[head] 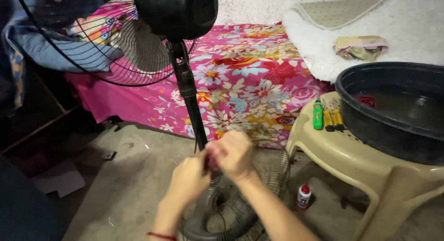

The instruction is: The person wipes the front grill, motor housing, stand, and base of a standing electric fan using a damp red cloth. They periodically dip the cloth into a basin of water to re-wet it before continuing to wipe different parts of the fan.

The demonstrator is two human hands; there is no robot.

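A black pedestal fan stands before me, its pole [190, 100] rising to the motor housing [178, 12] and wire rear guard [115, 51]. Both my hands meet at the lower pole, just above the round base [208, 218]. My left hand [188, 178] and my right hand [232, 154] are closed around something small and dark reddish at the pole; what it is stays hidden by the fingers. A detached wire fan grille [270, 169] leans behind my right hand.
A beige plastic stool [351, 153] at right carries a black basin [388, 125] of water, a green-handled screwdriver [317, 115] and yellow-handled ones [333, 119]. A small red-capped bottle [303, 197] stands on the concrete floor. A floral pink bedsheet [249, 79] hangs behind the fan.
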